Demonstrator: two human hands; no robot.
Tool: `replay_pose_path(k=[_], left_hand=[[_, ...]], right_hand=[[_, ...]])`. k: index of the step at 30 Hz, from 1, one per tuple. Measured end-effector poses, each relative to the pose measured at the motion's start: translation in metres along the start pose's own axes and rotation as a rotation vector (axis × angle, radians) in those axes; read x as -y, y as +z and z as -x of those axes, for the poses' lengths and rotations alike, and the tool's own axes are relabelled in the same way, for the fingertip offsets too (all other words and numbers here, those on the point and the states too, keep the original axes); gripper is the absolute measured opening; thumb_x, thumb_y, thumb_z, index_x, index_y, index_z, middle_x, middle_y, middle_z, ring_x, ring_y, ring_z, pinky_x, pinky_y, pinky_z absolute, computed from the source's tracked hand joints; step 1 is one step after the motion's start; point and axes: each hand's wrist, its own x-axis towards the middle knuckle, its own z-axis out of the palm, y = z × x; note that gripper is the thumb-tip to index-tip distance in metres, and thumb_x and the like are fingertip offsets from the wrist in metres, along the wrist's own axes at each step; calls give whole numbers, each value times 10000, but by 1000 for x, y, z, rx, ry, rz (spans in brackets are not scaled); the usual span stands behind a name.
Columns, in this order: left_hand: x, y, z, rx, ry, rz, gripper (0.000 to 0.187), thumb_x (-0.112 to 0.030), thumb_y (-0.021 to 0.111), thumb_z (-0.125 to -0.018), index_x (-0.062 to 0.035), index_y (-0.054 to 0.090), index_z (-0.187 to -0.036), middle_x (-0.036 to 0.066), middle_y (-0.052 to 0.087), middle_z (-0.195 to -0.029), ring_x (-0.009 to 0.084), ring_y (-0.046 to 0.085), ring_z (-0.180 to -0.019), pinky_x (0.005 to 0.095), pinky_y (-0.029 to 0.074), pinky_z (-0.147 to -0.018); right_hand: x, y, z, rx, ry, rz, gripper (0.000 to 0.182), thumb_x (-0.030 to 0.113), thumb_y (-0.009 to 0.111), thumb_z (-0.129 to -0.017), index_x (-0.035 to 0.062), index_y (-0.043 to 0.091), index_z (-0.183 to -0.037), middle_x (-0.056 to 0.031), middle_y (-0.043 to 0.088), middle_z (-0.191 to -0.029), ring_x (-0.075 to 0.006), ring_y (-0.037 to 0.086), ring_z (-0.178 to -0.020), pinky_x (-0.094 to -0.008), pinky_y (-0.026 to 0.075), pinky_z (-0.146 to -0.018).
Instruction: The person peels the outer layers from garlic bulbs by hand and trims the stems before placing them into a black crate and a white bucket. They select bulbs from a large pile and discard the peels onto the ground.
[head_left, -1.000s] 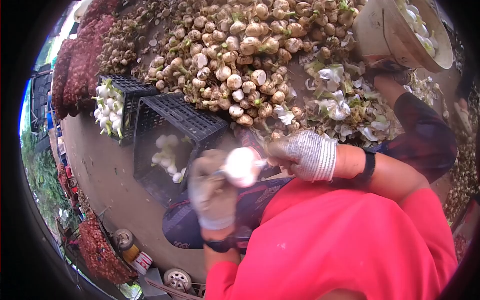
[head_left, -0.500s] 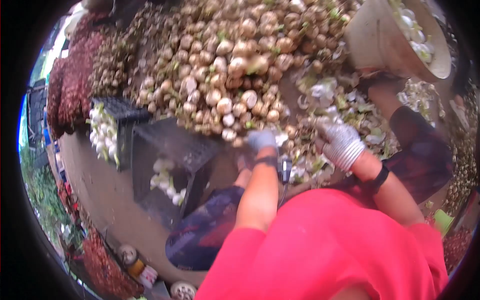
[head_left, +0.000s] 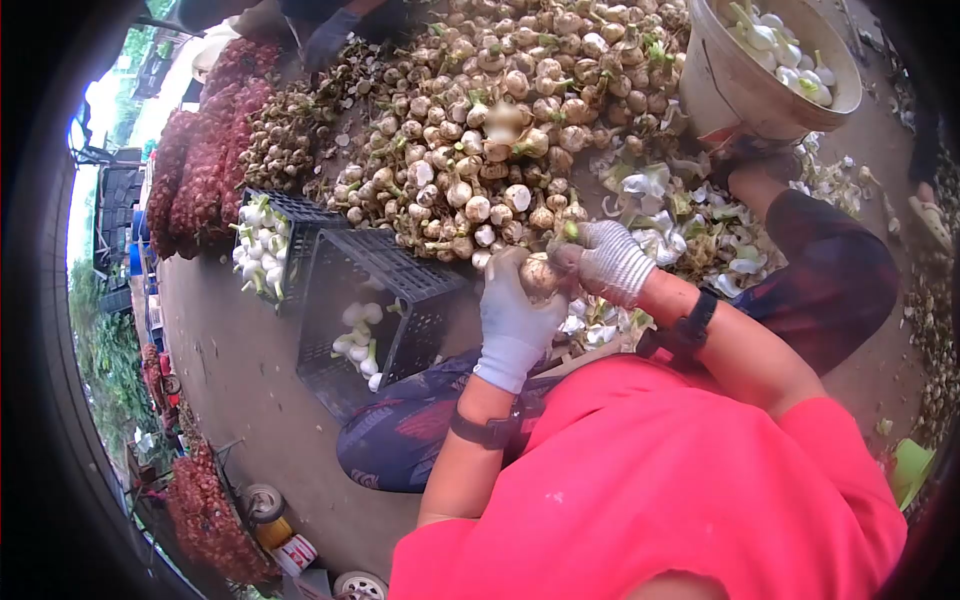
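In the head view, my left hand (head_left: 517, 325), in a pale glove, is closed around a brownish garlic bulb (head_left: 539, 276) in front of my body. Against the bulb's right side press the dark-stained fingers of my right hand (head_left: 614, 264), which wears a ribbed white glove. A green stem end shows just above those fingers. Whether the right hand has a tool between its fingers is hidden. Just beyond both hands spreads a large heap of unpeeled garlic (head_left: 470, 180). Peeled skins (head_left: 655, 215) lie scattered to the right of them.
A tilted black crate (head_left: 425, 285) with several white bulbs stands at left, beside another filled crate (head_left: 270, 245). At upper right, a bucket (head_left: 715, 85) holds white bulbs. Red net sacks (head_left: 205, 165) are stacked far left. Another person's gloved hand (head_left: 328, 40) is at the heap's back.
My left hand has come up from the heap's near edge and now holds a garlic bulb. My right hand has moved left to meet it. The view has shifted slightly.
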Motion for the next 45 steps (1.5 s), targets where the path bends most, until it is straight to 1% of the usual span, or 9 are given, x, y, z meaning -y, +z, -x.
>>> replay_pose_path(k=[15, 18, 22, 26, 31, 36, 39, 41, 45], left_hand=[[-28, -56, 33, -92, 338, 211, 593, -53, 793, -560, 12, 547, -1095, 135, 566, -1034, 260, 586, -918, 324, 493, -776], [-42, -65, 36, 230, -360, 918, 658, -129, 777, -614, 29, 508, -1193, 132, 594, -1053, 210, 603, -860, 313, 508, -720], [-27, -48, 41, 358, -441, 1805, 613, -359, 577, -824, 53, 434, -1254, 126, 630, -979, 204, 628, -848, 289, 510, -718], [-25, -45, 33, 186, -433, 1388, 573, -282, 548, -854, 59, 400, -1290, 149, 606, -1046, 198, 627, -857, 281, 507, -744], [-14, -43, 32, 234, -172, 722, 536, -290, 537, -878, 55, 442, -1277, 167, 553, -1201, 179, 594, -1008, 253, 482, -808], [-12, -25, 20, 683, -690, 2096, 646, -489, 517, -862, -24, 438, -1304, 78, 589, -1057, 138, 562, -810, 227, 484, -614], [-17, -26, 13, 338, -461, 1536, 597, -466, 514, -879, 14, 460, -1229, 76, 591, -1010, 149, 581, -787, 247, 500, -599], [-4, -39, 12, 22, -385, 682, 496, -309, 566, -876, 51, 443, -1193, 88, 585, -896, 165, 607, -772, 272, 506, -651], [-38, -26, 20, -121, 113, -10, 311, -127, 604, -816, 23, 511, -1072, 97, 584, -789, 165, 585, -665, 278, 475, -613]], right_hand=[[64, -26, 78, 275, -58, -163, 204, 21, 437, -892, 13, 621, -979, -54, 625, -681, -119, 593, -566, -257, 464, -496], [54, -26, 75, 330, -111, -293, 201, 56, 464, -852, -8, 625, -955, -60, 629, -685, -125, 608, -583, -256, 474, -512], [53, -27, 73, 375, 86, -504, 201, 130, 528, -814, -7, 625, -925, -46, 590, -626, -87, 514, -469, -212, 382, -408], [19, -29, 58, 458, 199, -1133, 282, 268, 603, -839, 3, 616, -937, -66, 621, -716, -94, 516, -471, -218, 384, -387], [24, -26, 61, 454, 170, -592, 259, 251, 630, -823, -4, 652, -866, -58, 616, -639, -94, 535, -469, -216, 414, -402], [16, -24, 63, 397, 223, -861, 244, 230, 622, -820, 15, 629, -936, -47, 627, -651, -80, 552, -473, -185, 394, -376], [13, -27, 65, 278, 302, -1194, 212, 181, 637, -811, 33, 603, -959, -46, 632, -692, -87, 556, -485, -163, 361, -356], [14, -34, 66, 194, 164, -842, 196, 117, 608, -821, 7, 613, -983, -55, 632, -698, -82, 538, -490, -180, 359, -375], [20, -2, 63, 29, -218, -249, 191, 62, 564, -799, 27, 661, -960, -117, 644, -692, -152, 603, -566, -297, 478, -524]])
